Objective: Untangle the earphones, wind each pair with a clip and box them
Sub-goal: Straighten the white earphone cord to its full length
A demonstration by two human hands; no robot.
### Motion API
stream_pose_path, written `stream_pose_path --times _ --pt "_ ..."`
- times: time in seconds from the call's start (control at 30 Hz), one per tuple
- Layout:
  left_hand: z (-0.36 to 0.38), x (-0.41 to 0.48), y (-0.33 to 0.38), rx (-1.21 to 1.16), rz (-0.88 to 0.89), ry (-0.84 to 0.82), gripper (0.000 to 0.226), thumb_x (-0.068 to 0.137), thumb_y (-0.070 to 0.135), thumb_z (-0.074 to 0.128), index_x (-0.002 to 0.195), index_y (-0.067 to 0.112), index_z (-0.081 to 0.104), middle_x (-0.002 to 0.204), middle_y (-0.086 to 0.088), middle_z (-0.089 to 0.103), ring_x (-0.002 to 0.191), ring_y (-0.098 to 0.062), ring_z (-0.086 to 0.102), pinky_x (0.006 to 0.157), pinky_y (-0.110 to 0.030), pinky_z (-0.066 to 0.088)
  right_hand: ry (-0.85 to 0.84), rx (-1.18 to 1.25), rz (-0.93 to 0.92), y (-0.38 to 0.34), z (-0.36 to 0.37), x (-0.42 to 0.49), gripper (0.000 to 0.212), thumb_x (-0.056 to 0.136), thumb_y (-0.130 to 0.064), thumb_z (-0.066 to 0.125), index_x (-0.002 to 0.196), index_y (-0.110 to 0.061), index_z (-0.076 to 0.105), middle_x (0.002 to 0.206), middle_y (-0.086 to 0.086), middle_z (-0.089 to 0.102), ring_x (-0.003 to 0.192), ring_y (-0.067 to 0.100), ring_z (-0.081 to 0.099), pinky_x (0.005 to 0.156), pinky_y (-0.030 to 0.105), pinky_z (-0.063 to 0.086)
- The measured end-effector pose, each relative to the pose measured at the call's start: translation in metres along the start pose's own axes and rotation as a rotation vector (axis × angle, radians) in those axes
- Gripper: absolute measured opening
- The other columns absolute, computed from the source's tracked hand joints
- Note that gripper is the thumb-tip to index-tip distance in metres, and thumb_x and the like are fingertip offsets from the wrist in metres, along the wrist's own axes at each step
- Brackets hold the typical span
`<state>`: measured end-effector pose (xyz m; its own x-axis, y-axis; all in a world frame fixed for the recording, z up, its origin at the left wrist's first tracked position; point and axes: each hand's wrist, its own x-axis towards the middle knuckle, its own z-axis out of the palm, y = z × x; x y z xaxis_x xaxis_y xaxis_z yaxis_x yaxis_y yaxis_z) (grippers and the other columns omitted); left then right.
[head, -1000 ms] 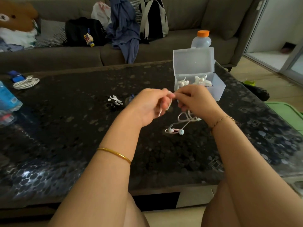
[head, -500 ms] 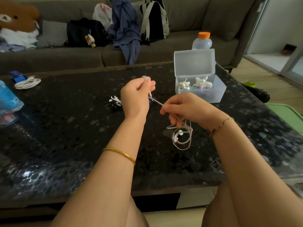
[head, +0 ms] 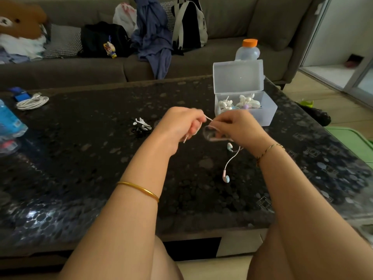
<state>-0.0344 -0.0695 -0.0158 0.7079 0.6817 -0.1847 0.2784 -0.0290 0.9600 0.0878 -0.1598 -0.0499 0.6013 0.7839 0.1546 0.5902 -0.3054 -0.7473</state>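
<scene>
While my left hand (head: 181,126) and right hand (head: 239,128) pinch the earphones (head: 226,178), I'm winding them. Next likely needs a clip (head: 142,123).

Earphone cable (head: 212,127) looped btwn both hands is motion-blurred; turns can't be counted. Left hand (head: 181,126) and right hand (head: 239,126) hide where fingers grip it. Box (head: 268,116) near tabletop's far right edge: white contents too small to tell apart. Blue bottle (head: 9,123) at tabletop's left edge is cut off by the frame. Orange-cap bottle (head: 247,52): bottom hidden behind box lid.
</scene>
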Motion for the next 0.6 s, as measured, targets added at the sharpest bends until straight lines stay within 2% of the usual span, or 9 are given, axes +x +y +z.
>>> stream_pose_path --times 0.07,0.13,0.2,0.27,0.4,0.47,0.53,0.57,0.6 --pt "-0.006 0.001 0.002 -0.344 -0.099 -0.016 0.022 0.094 0.017 0.051 0.073 0.014 0.058 0.054 0.006 0.042 0.051 -0.006 0.037 0.060 -0.023 0.031 -0.151 0.204 0.147 0.000 -0.001 -0.001 0.016 0.090 -0.016 0.060 0.094 -0.003 0.068 0.078 0.008 0.070 0.059 0.004 0.065 0.052 0.007 0.047" --pt "-0.009 0.002 0.001 -0.523 -0.149 -0.001 0.025 0.096 0.021 0.050 0.072 0.017 0.056 0.055 0.008 0.042 0.049 -0.005 0.038 0.065 -0.025 0.033 -0.281 0.324 0.229 -0.002 -0.002 -0.003 0.015 0.090 -0.013 0.061 0.096 0.000 0.067 0.083 0.014 0.072 0.063 0.010 0.068 0.054 0.013 0.051" --pt "-0.011 0.002 0.001 -0.592 -0.159 0.050 0.025 0.095 0.022 0.051 0.071 0.017 0.056 0.053 0.008 0.042 0.048 -0.005 0.038 0.066 -0.026 0.034 -0.361 0.091 0.202 -0.001 -0.003 -0.004 0.012 0.087 -0.008 0.063 0.098 -0.007 0.068 0.087 0.008 0.070 0.070 0.009 0.064 0.059 0.016 0.052" --pt "-0.011 0.002 0.003 -0.547 -0.121 0.134 0.025 0.094 0.022 0.051 0.071 0.017 0.057 0.051 0.008 0.043 0.049 -0.005 0.038 0.065 -0.026 0.034 -0.376 -0.184 0.138 -0.001 -0.006 -0.004 0.026 0.086 0.002 0.057 0.103 -0.015 0.066 0.089 0.001 0.063 0.073 0.007 0.057 0.063 0.016 0.047" --pt "-0.010 0.002 0.005 -0.361 -0.050 0.252 0.025 0.093 0.022 0.053 0.070 0.016 0.062 0.051 0.006 0.047 0.051 -0.006 0.040 0.060 -0.025 0.037 -0.410 -0.332 0.142 0.003 -0.012 -0.005 0.034 0.089 0.002 0.049 0.115 -0.016 0.062 0.098 0.003 0.061 0.084 0.014 0.053 0.071 0.021 0.044" --pt "-0.008 0.001 0.006 -0.324 -0.027 0.257 0.026 0.092 0.021 0.052 0.069 0.016 0.061 0.049 0.007 0.046 0.050 -0.006 0.040 0.057 -0.024 0.036 -0.359 -0.351 0.172 0.006 -0.011 -0.004 0.038 0.091 0.003 0.046 0.124 -0.012 0.059 0.112 0.008 0.061 0.095 0.019 0.054 0.082 0.027 0.044" --pt "-0.007 0.001 0.007 -0.303 -0.014 0.250 0.027 0.093 0.020 0.051 0.067 0.015 0.060 0.049 0.007 0.045 0.049 -0.006 0.038 0.056 -0.024 0.035 -0.161 -0.204 0.229 0.006 -0.012 -0.002 0.046 0.092 0.007 0.040 0.131 -0.012 0.053 0.128 0.011 0.055 0.114 0.024 0.052 0.093 0.030 0.044" --pt "-0.007 0.001 0.007 -0.289 -0.010 0.244 0.028 0.093 0.019 0.051 0.067 0.015 0.060 0.049 0.006 0.045 0.049 -0.007 0.038 0.055 -0.024 0.035 -0.042 -0.097 0.243 0.006 -0.014 -0.001 0.048 0.092 0.009 0.038 0.132 -0.013 0.052 0.134 0.010 0.051 0.121 0.024 0.049 0.092 0.027 0.045" --pt "-0.007 0.000 0.007 -0.275 -0.005 0.232 0.028 0.093 0.019 0.050 0.067 0.015 0.060 0.050 0.006 0.045 0.049 -0.007 0.038 0.055 -0.024 0.034 0.056 0.011 0.237 0.005 -0.015 -0.001 0.049 0.092 0.009 0.037 0.131 -0.015 0.054 0.133 0.007 0.052 0.120 0.021 0.049 0.083 0.022 0.048"
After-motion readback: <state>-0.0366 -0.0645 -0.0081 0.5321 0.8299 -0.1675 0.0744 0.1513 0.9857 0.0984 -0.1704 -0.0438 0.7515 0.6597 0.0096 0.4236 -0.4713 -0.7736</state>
